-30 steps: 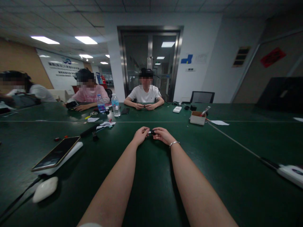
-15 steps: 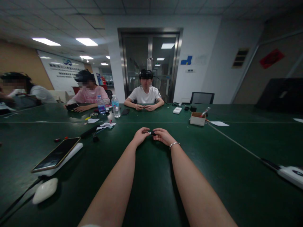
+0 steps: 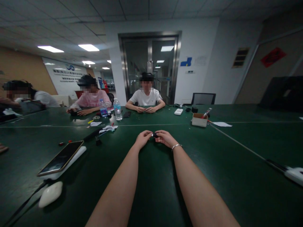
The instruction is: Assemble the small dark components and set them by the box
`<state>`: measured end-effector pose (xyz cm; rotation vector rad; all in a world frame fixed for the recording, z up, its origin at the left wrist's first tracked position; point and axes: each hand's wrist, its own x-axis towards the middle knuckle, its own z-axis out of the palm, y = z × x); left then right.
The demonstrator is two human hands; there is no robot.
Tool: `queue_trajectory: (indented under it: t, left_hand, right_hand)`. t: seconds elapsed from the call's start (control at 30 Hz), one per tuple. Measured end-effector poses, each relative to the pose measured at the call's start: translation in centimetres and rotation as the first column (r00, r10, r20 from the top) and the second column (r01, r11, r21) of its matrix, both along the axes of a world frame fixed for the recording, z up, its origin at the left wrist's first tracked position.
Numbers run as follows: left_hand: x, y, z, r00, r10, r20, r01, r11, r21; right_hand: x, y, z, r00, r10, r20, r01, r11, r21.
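Note:
Over the middle of the green table (image 3: 156, 189), my left hand (image 3: 143, 139) and my right hand (image 3: 166, 138) meet fingertip to fingertip. Between them is a small black piece with a silvery end (image 3: 154, 135), possibly a USB stick; it is too small to be sure. My left thumb and fingers pinch the silvery end. The black part is gripped by my right fingertips, which partly cover it. A metal bracelet (image 3: 176, 147) circles my right wrist.
Left of my arms, a phone (image 3: 62, 157) leans on a white object near a pale mouse-shaped thing (image 3: 50, 194). Water bottles (image 3: 117, 109), paper scraps (image 3: 109, 128) and a small box (image 3: 199, 120) stand farther off. A person in white (image 3: 147, 97) sits opposite; others sit left.
The view has shifted slightly, so everything sits a little lower and farther right. Less of the silvery end shows between my fingers. Part of another person's hand has appeared at the left edge.

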<state>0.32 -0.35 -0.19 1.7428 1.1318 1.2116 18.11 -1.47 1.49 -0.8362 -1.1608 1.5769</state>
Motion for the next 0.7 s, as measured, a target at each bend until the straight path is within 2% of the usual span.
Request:
queue_trajectory:
  t: [0.23, 0.7]
  left_hand:
    - [0.00, 0.20, -0.44, 1.000, 0.027, -0.012, -0.027, 0.999, 0.033]
    - [-0.03, 0.41, -0.46, 0.998, 0.055, -0.020, -0.056, 0.997, -0.054]
  right_hand:
    - [-0.08, -0.14, 0.13, 1.000, -0.008, 0.002, 0.008, 1.000, 0.001]
    - [-0.04, -0.16, 0.16, 1.000, -0.005, 0.009, 0.005, 1.000, -0.004]
